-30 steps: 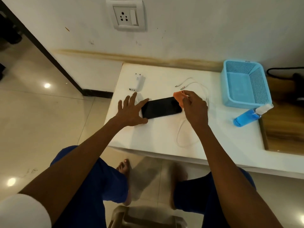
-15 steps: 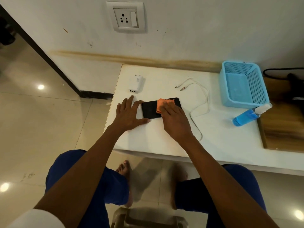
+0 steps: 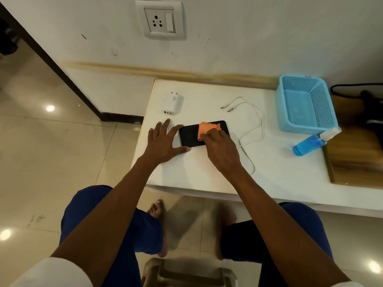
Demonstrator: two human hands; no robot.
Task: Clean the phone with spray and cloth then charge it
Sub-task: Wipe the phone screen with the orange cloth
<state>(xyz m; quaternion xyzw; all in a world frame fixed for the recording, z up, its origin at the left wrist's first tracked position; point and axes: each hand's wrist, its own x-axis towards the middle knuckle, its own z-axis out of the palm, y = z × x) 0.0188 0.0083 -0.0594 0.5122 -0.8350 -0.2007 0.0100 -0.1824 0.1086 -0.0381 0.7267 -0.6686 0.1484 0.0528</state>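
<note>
Back across the glass comes the orange cloth (image 3: 208,129), which a second ago sat bunched off the phone's right end and now lies on the right half of the screen, while the bracing hand has hardly shifted at all. Right hand (image 3: 220,149) has its grip closed down on the cloth, fingers bunched over it and pressing it flat to the phone (image 3: 191,134). Left hand (image 3: 163,141) is spread wide, fingers straight, thumb and forefinger bracketing the phone's left end to pin it; palm resting on the white surface (image 3: 279,168).

The phone lies face up near the left front part of the surface, long side running left to right.

So where are we? Wiping is well under way, I'd judge. The blue spray bottle (image 3: 310,142) lies on its side, well apart to the right, just in front of the blue basket (image 3: 306,104), so spraying looks finished. Whether the screen is clean yet, can't tell from here.

Charging hasn't started. The white charger adapter (image 3: 173,103) sits unplugged behind the left hand, the white cable (image 3: 257,123) lies loose to the right of the phone with both ends free, and the wall socket (image 3: 160,20) above is empty. Still to come: finish the wipe, join cable to adapter and phone, plug in.
</note>
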